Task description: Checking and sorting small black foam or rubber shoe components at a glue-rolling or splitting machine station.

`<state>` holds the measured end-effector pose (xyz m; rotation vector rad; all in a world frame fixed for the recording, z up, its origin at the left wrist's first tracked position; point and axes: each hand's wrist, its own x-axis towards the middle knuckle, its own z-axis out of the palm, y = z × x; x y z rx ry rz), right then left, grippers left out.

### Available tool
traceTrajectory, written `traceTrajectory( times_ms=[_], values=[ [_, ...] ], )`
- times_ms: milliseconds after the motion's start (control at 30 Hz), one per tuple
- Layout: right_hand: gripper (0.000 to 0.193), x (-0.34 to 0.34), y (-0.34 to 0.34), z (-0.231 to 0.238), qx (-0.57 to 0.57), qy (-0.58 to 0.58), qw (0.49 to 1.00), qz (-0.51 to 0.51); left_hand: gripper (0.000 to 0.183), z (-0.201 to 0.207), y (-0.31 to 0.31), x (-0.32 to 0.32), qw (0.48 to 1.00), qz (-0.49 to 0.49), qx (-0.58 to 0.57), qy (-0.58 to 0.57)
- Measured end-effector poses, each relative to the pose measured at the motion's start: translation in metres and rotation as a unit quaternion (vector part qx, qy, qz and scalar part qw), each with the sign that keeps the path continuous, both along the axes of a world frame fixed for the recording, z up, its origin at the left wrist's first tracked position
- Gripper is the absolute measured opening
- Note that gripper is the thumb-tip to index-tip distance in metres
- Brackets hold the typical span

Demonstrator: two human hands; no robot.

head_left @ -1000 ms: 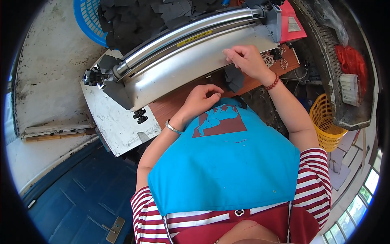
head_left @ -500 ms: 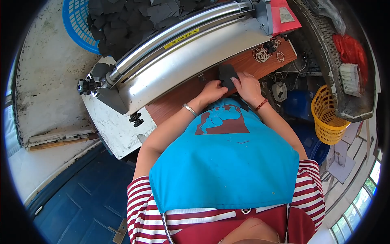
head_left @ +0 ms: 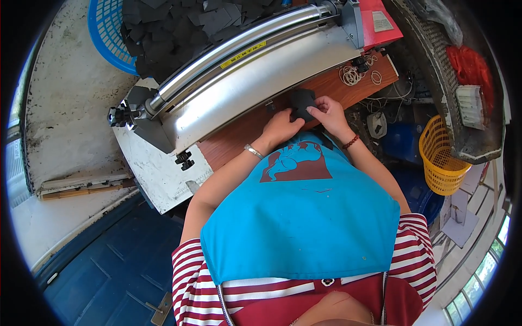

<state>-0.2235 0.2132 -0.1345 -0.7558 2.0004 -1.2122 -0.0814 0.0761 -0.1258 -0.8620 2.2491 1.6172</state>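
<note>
Over the near edge of the brown wooden board (head_left: pixel 223 140), I hold dark, flat pieces (head_left: pixel 302 103) between my hands. They look like thin black sheets; how many lie together I cannot tell. My left hand (head_left: pixel 280 129) grips their lower left side, its fingers curled and partly hidden. My right hand (head_left: pixel 333 118) pinches the right edge between thumb and fingers. Just beyond the board stands a machine with a long shiny metal roller (head_left: pixel 244 41) and a sloping metal plate (head_left: pixel 261 74).
A blue basket (head_left: pixel 109 46) heaped with black pieces (head_left: pixel 179 27) stands behind the roller. Coiled pale cord (head_left: pixel 352 75) lies on the board's right end. To the right are a yellow basket (head_left: pixel 435 157), blue drums (head_left: pixel 399 138) and a metal trough (head_left: pixel 462 146).
My right hand has shifted slightly, its thumb and fingers now pinching the pieces' edge. The black pieces are turned a little and look more bent. My left hand stays nearly in place.
</note>
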Motion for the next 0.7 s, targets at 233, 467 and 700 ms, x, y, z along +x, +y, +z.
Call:
traceTrajectory(
  times_ms=[233,467,700],
  values=[
    [0.023,-0.011,0.008,0.044,-0.018,-0.241,0.97,-0.009,0.06,0.027,0.001,0.017,0.99,0.071,0.064,0.106],
    [0.027,0.001,0.005,0.079,-0.086,-0.275,0.957,0.014,0.03,0.091,-0.006,0.005,0.923,0.169,0.307,0.16],
    [0.03,0.004,-0.004,0.108,-0.156,-0.239,0.958,0.03,0.03,0.117,-0.01,0.009,0.937,0.144,0.192,0.256]
  ],
)
